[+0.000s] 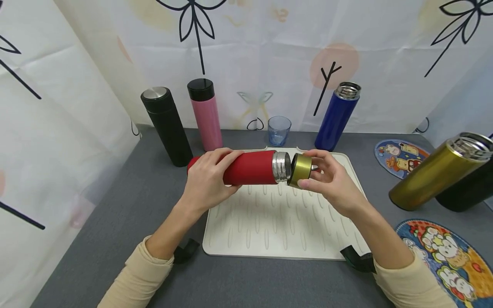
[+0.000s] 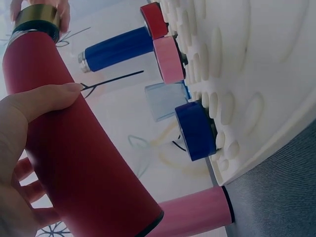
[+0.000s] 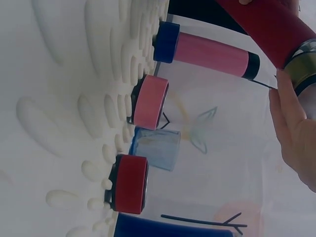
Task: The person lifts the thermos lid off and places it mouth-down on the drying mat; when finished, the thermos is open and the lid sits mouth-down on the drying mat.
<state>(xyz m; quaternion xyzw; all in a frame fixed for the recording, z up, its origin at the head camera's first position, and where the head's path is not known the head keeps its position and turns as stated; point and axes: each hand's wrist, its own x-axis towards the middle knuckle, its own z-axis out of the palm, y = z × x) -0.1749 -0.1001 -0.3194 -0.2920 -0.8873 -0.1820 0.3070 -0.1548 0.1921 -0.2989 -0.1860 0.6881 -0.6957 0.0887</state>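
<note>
My left hand grips a red thermos bottle, which lies level above the white ridged tray, its bare steel mouth turned right. The fingers of my right hand pinch a gold lid by its edge and base. That lid is slightly tilted against the bottle's mouth; the head view cannot settle whether they touch. On the tray stand a blue lid, a pink lid and a red lid, seen in the wrist views and hidden behind the bottle in the head view.
Along the back stand a black bottle, a pink bottle, a blue glass and a lidless blue bottle. At right, a lidless gold bottle stands before a dark bottle, near two cartoon placemats.
</note>
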